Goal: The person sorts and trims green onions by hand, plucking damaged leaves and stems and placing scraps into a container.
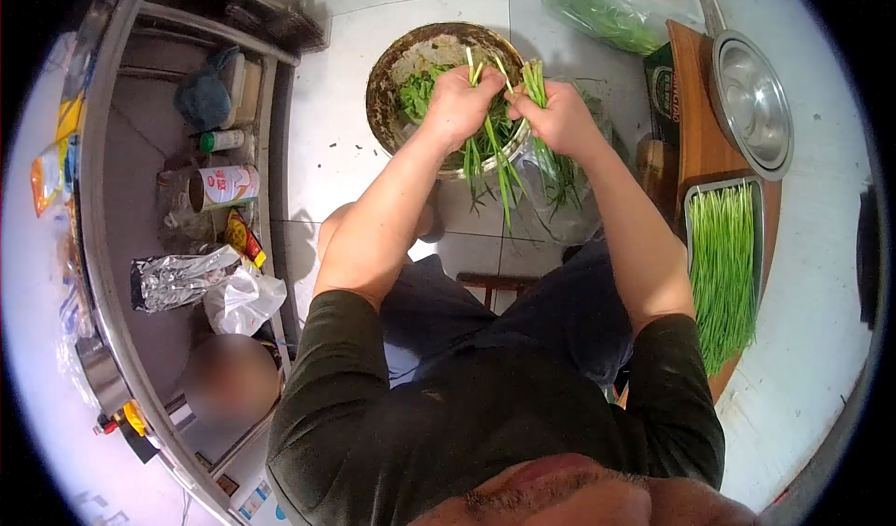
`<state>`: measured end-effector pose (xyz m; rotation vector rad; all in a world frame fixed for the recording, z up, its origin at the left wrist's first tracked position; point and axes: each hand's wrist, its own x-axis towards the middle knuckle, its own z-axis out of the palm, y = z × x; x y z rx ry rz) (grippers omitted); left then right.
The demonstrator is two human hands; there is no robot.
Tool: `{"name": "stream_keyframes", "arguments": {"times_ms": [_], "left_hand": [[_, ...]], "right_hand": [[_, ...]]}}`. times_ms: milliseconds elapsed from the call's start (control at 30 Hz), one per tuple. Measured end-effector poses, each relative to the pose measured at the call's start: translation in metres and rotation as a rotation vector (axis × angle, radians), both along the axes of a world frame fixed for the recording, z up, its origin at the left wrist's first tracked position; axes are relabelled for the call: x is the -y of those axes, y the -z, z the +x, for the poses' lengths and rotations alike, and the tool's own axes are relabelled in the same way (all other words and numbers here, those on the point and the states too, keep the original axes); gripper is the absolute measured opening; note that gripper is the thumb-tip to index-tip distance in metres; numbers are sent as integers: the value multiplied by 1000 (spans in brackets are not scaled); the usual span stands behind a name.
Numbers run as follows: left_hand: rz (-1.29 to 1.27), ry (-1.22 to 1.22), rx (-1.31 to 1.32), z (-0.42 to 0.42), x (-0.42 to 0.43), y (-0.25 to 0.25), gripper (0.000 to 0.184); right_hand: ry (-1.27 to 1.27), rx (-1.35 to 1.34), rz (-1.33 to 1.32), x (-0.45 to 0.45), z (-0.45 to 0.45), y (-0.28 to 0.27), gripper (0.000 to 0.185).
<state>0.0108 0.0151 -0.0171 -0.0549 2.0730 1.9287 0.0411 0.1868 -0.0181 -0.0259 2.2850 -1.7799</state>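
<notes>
Above a round, stained bin point(376, 92) holding leafy green scraps point(416, 95), both my hands are raised close together. My left hand point(457, 104) is closed around a few green stalks point(492, 148), whose pale ends stick up past the fingers and whose leaves hang down. Just to its right, my right hand point(558, 118) grips a thicker bunch of green stalks point(535, 80), with the leaves drooping below over a clear plastic bag point(560, 223).
On the right, a wooden board point(695, 87) bears a metal bowl point(751, 101) and a tray of green stalks point(721, 274). A plastic bag of greens point(616, 8) lies at the top right. Shelves with a can point(229, 184) and bags point(247, 300) stand left.
</notes>
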Motion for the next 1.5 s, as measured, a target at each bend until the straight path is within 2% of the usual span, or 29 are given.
{"name": "stream_keyframes", "arguments": {"times_ms": [233, 467, 600, 700, 733, 833, 933, 1033, 1133, 1233, 1333, 1433, 1500], "left_hand": [[17, 11, -60, -2, 2, -1, 13], [-9, -242, -75, -11, 9, -11, 16], [-268, -172, 21, -20, 21, -6, 21], [-286, -153, -23, -16, 17, 6, 22], [-343, -135, -174, -15, 16, 11, 24], [-370, -38, -8, -13, 16, 0, 24], [-444, -46, 165, -10, 13, -28, 31], [-208, -75, -34, -13, 12, 5, 33], [-85, -50, 56, -13, 9, 8, 34], [-42, -62, 92, -7, 4, -6, 23], [39, 63, 121, -4, -1, -8, 23], [234, -44, 224, 1, -6, -20, 23], [173, -82, 129, -4, -1, -8, 24]], "right_hand": [[-46, 120, -89, -3, -2, -13, 19], [-48, 242, -274, -8, -3, -14, 23], [-9, 322, -350, -12, -3, -16, 24], [14, 351, -413, -11, -5, -15, 25], [22, 358, -437, -10, -5, -13, 25], [28, 339, -427, -9, -6, -10, 25], [14, 343, -409, -9, -6, -6, 25], [-3, 339, -395, -7, -5, -12, 24], [5, 352, -406, -6, -5, -11, 25], [-3, 375, -386, -8, -5, -10, 26], [-50, 351, -383, -6, -5, -9, 26], [-48, 297, -415, -2, -5, -2, 27], [-23, 314, -433, -2, -3, -2, 23]]}}
